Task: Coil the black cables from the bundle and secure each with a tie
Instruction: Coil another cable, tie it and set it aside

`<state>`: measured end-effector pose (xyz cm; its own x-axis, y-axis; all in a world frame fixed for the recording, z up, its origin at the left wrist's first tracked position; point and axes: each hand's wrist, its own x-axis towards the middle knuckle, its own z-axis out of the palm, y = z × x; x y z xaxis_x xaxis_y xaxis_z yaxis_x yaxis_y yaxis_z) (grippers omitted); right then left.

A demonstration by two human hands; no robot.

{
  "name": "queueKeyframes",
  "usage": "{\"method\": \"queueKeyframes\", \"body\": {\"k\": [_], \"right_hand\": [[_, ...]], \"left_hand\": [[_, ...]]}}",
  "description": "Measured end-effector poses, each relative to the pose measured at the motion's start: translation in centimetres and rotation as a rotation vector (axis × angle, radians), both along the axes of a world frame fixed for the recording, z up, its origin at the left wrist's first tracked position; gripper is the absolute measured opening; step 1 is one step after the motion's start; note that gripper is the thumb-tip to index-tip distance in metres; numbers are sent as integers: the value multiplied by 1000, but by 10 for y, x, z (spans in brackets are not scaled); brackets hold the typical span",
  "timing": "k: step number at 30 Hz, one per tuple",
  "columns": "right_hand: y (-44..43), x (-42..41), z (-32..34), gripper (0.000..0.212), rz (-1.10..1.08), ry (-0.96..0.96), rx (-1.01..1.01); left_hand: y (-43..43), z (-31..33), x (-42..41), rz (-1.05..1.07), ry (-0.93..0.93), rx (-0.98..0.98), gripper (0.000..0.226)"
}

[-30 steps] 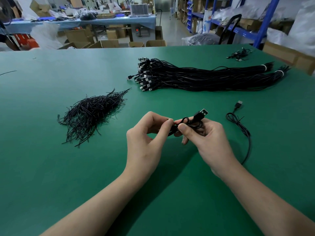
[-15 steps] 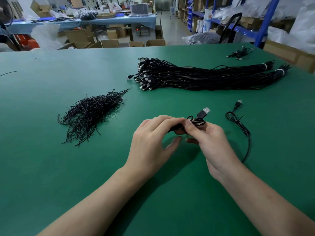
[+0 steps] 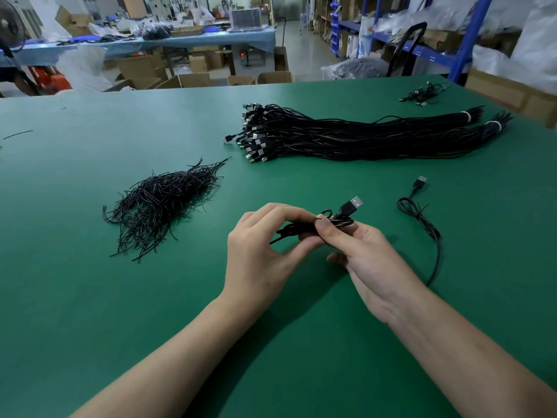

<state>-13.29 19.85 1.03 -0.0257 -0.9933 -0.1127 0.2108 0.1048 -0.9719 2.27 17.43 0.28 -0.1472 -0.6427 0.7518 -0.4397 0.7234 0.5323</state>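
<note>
- 2 hands hold 1 coiled cable (image 3: 297, 230) just above the green table (image 3: 90, 297).
- The left hand (image 3: 259, 251) pinches the coil's left end; the right hand (image 3: 370, 260) grips it beside the plug (image 3: 351, 205).
- Since 1.0 s ago, the left hand has rolled: its fingers now arch over the coil, thumb beneath.
- Judgement: the tie is being twisted; the bundle (image 3: 361, 140) waits behind.

Warehouse-style packing workshop, not a home. Large green worktable (image 3: 90, 297) up close, with a bulk bundle of black cables (image 3: 361, 140) far right and a heap of wire ties (image 3: 162, 203) on the left. Behind it are open cardboard boxes (image 3: 138, 67) on the floor and a long far table (image 3: 211, 40) cluttered with stock. Blue metal shelving (image 3: 464, 37) far right holds plastic-wrapped goods (image 3: 536, 40). Round dark thing far left, possibly a fan (image 3: 9, 25).
</note>
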Motion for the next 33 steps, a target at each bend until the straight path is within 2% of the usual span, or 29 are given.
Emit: {"method": "queueKeyframes", "body": {"k": [2,6,9,16,19,22,27,30,33], "right_hand": [[0,0,1,43,20,-25,8],[-1,0,3,22,37,-69,25],[-2,1,2,16,48,-97,51],[-2,-2,4,8,105,-236,117],[-2,-2,7,9,131,-298,127],[-1,-4,8,9,158,-348,108],[0,-5,10,13,204,-365,18],[1,-3,10,13,201,-236,-103],[2,0,7,19,155,-7,-163]], "left_hand": [[2,0,0,-2,4,7,23],[3,0,-1,22,-20,-24,22],[2,-1,0,36,-37,-63,20],[-3,1,4,82,-98,-193,13],[-2,2,5,89,-89,-186,10],[-2,3,4,41,-33,-115,9],[-1,5,5,-121,131,141,12],[-2,3,8,-201,224,320,15],[-1,1,9,-235,223,386,16]]}}
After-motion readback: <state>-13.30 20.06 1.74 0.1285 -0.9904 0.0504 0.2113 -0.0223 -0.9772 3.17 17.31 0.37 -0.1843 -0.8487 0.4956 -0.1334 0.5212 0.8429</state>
